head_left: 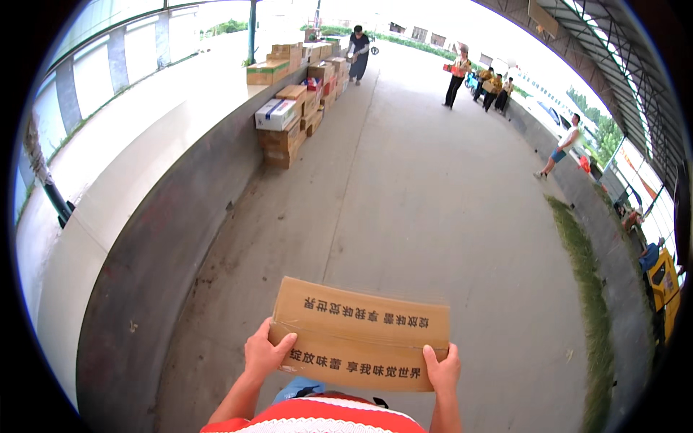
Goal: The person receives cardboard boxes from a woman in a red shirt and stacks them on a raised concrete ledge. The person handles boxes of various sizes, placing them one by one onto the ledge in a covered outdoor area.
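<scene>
A brown cardboard box (359, 333) with printed dark lettering is held out level in front of me at the bottom middle of the head view. My left hand (263, 348) grips the box's left end, thumb on its top face. My right hand (442, 368) grips the right end in the same way, thumb raised along the edge. Below the box my red and white top and some blue cloth show.
Stacked cartons (280, 133) line the low wall (166, 209) on my left. A concrete path (404, 202) runs ahead. One person (359, 54) stands by the cartons; several others (458, 72) are farther right. Grass (577, 274) edges the right wall, with yellow machinery (660, 281) beyond.
</scene>
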Action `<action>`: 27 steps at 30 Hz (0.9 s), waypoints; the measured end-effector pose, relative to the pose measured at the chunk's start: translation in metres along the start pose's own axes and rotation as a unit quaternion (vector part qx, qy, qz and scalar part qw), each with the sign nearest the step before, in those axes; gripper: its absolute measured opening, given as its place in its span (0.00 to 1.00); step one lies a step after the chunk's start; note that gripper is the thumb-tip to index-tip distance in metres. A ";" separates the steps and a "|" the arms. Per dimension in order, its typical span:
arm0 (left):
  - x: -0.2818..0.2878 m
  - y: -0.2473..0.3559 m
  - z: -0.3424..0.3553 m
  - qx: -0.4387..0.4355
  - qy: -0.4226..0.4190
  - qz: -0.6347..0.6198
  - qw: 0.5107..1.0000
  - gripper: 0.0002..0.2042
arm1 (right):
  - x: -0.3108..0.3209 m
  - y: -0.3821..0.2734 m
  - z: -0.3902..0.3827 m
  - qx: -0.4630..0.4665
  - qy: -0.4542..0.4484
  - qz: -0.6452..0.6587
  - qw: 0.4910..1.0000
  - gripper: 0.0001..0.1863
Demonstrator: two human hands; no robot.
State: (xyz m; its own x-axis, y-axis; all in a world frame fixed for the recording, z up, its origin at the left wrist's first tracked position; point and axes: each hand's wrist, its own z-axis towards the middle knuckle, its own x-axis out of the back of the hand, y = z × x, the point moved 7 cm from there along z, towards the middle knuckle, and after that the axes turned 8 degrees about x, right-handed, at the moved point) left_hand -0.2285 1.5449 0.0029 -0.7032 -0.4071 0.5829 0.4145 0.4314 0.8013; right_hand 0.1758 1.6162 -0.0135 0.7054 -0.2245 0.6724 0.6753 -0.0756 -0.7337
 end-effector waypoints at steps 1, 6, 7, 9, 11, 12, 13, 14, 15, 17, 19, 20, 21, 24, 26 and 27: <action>-0.005 0.007 0.015 0.000 -0.008 0.000 1.000 0.26 | -0.002 -0.006 0.014 0.018 0.004 0.006 1.000 0.32; -0.007 0.053 0.126 -0.016 0.008 -0.004 1.000 0.26 | -0.046 -0.051 0.121 0.034 0.004 0.012 0.999 0.32; -0.008 0.059 0.147 -0.008 0.010 -0.009 1.000 0.26 | -0.055 -0.061 0.141 0.033 0.002 0.004 0.999 0.32; -0.005 0.068 0.171 0.001 0.009 -0.013 1.000 0.25 | -0.068 -0.078 0.162 0.048 -0.001 0.012 0.999 0.33; -0.004 0.077 0.196 0.019 0.000 -0.005 1.000 0.25 | -0.076 -0.089 0.183 0.041 0.008 0.006 0.999 0.33; -0.002 0.083 0.205 0.003 0.007 -0.004 1.000 0.24 | -0.081 -0.093 0.189 0.042 0.013 0.011 0.999 0.33; 0.000 0.089 0.210 -0.004 0.010 0.003 1.000 0.24 | -0.085 -0.093 0.193 0.016 0.013 0.012 1.000 0.33; 0.002 0.090 0.216 0.002 0.005 0.012 1.000 0.23 | -0.088 -0.098 0.196 0.036 0.015 0.027 0.999 0.33; 0.004 0.095 0.219 -0.012 0.013 0.008 1.000 0.23 | -0.090 -0.099 0.200 0.032 0.010 0.032 0.999 0.33; 0.005 0.096 0.223 -0.014 0.015 -0.002 1.000 0.22 | -0.099 -0.100 0.207 0.030 -0.003 0.035 0.999 0.33; 0.001 0.091 0.225 0.007 0.015 -0.010 1.000 0.22 | -0.106 -0.098 0.213 0.010 -0.028 0.016 0.999 0.33; -0.006 0.090 0.241 0.036 0.005 -0.011 0.999 0.22 | -0.114 -0.107 0.236 0.039 -0.025 0.027 0.999 0.33; -0.009 0.098 0.272 0.022 0.023 -0.016 0.999 0.22 | -0.133 -0.119 0.269 0.045 -0.028 0.034 0.998 0.33; -0.017 0.117 0.359 0.035 0.048 -0.011 0.998 0.22 | -0.191 -0.154 0.360 0.058 -0.051 0.051 0.996 0.33; -0.027 0.137 0.425 0.042 0.065 -0.021 0.997 0.22 | -0.230 -0.180 0.432 0.070 -0.068 0.053 0.994 0.33; -0.026 0.150 0.464 0.043 0.082 -0.012 0.996 0.22 | -0.256 -0.196 0.469 0.073 -0.080 0.058 0.992 0.33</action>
State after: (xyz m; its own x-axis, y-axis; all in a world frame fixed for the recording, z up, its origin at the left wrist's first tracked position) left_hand -0.4161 1.9938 0.0451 -0.6053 -0.5418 0.5831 0.3419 0.4845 0.8052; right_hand -0.0366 2.1446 0.0044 0.7976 -0.0658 0.5995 0.6031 0.0851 -0.7931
